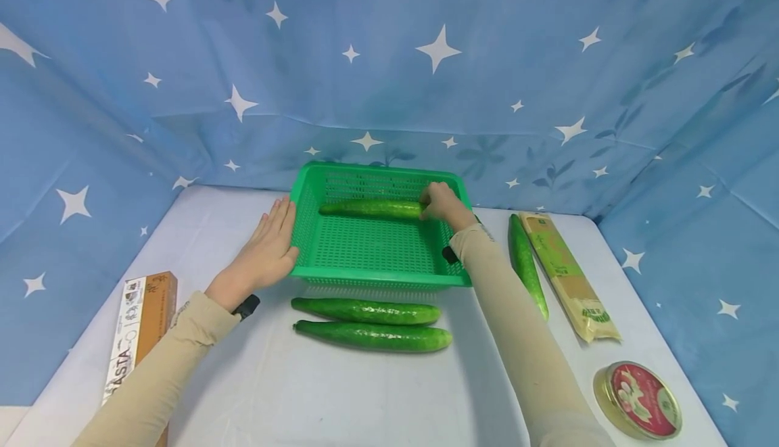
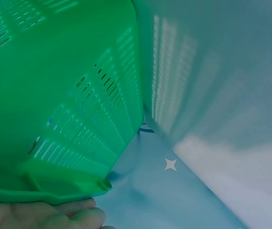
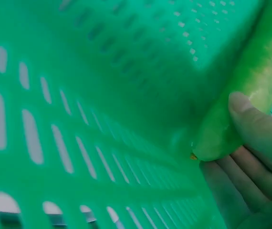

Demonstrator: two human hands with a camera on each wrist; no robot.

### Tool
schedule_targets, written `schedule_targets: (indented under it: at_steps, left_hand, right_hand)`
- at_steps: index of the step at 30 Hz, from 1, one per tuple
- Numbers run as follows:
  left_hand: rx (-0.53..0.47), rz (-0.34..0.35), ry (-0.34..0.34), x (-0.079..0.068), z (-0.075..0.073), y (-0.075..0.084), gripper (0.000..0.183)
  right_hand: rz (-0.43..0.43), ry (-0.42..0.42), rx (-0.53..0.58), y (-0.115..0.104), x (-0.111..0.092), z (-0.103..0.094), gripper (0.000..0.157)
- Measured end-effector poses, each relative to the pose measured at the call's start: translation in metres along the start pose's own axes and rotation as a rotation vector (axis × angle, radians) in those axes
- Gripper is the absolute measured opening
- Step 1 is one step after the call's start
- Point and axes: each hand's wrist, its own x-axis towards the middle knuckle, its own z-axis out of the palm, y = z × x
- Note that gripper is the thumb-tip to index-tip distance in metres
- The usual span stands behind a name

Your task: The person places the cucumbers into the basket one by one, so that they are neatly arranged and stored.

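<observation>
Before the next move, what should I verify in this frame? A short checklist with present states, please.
1. Green basket upright: ok.
2. Left grip touching the basket's left side: ok.
3. Right grip on the held cucumber: ok, thumb and fingers hold one end.
4. Held cucumber's weight fully on the basket floor: cannot tell.
5. Every cucumber inside the basket: not ok; two cucumbers lie in front of it, a third loose cucumber to its right.
</observation>
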Motion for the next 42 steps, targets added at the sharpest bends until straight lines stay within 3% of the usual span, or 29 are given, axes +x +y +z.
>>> schedule_targets:
  at_steps: [8,14,20,28,32,38,42]
  left_hand:
    - [0.003,-0.002,0.002,0.0,0.001,0.002,0.074]
    - [-0.01,-0.007,-0.005,-0.002,-0.002,0.003,0.073]
    - [-0.004,-0.006,-0.009,-0.001,-0.001,0.001,0.073]
    - [-0.004,0.001,-0.005,0.001,-0.001,0.001,0.074]
    - [-0.005,0.003,-0.002,0.002,-0.002,0.001,0.074]
    - [-0.012,0.003,-0.001,0.001,-0.002,0.003,0.073]
    - [-0.012,-0.002,-0.01,0.0,-0.002,0.003,0.073]
  right_hand:
    - [-0.012,0.047,0.048,0.001,-0.002,-0.005,0.043]
    - [-0.076,0.096,0.148,-0.009,-0.015,-0.032,0.044]
    - [-0.146,0.172,0.194,-0.029,-0.044,-0.068,0.042]
    - [-0.347,0.317,0.349,-0.052,-0.102,-0.096,0.033]
    - [-0.425,0.365,0.412,-0.057,-0.13,-0.093,0.03]
    - [-0.596,0.431,0.535,-0.051,-0.17,-0.072,0.027]
    - [-0.616,0.463,0.646,-0.038,-0.193,-0.051,0.029]
